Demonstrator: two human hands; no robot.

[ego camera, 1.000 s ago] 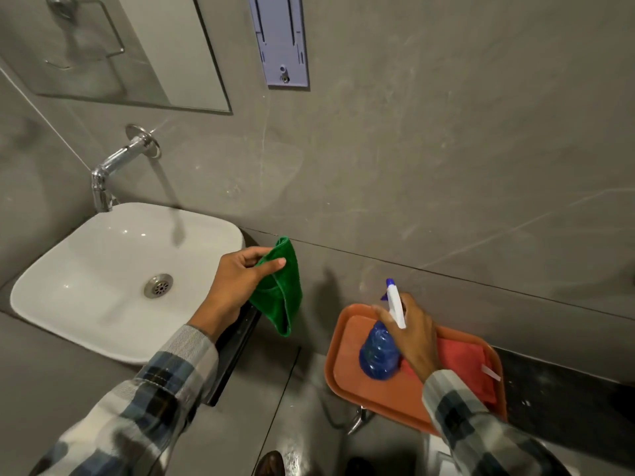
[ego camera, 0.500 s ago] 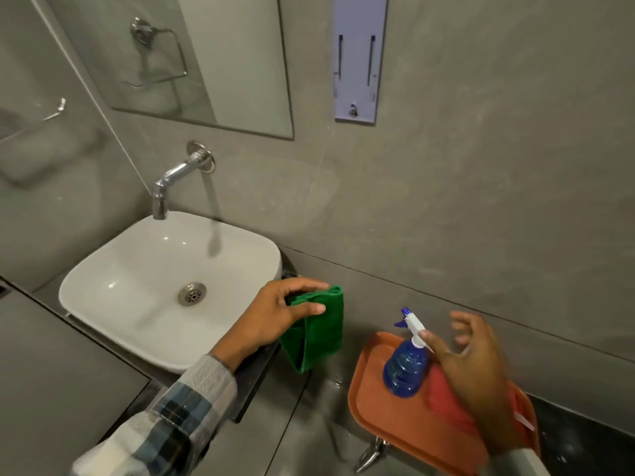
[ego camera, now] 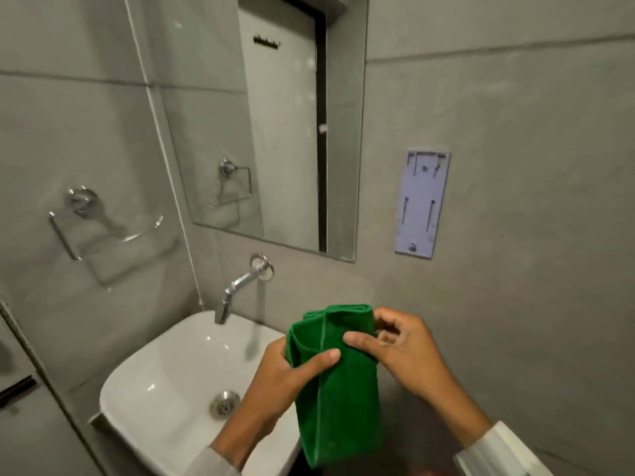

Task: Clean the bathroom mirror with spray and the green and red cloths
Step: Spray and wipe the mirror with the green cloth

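A folded green cloth [ego camera: 338, 389] hangs upright in front of me, held from both sides. My left hand [ego camera: 285, 376] pinches its left edge with the thumb across the front. My right hand [ego camera: 398, 352] grips its upper right edge. The frameless mirror [ego camera: 275, 125] hangs on the grey wall above the tap and reflects a white door and a towel ring. The spray bottle, the red cloth and the orange tray are out of view.
A white basin [ego camera: 165, 383] with a chrome drain sits below left, under a chrome wall tap [ego camera: 240, 286]. A chrome towel ring [ego camera: 86, 221] is on the left wall. A pale purple dispenser bracket [ego camera: 422, 204] is fixed right of the mirror.
My right hand left the spray bottle on the tray and came up to the green cloth. The view tilted up and left, so the tray dropped out of sight and more mirror shows.
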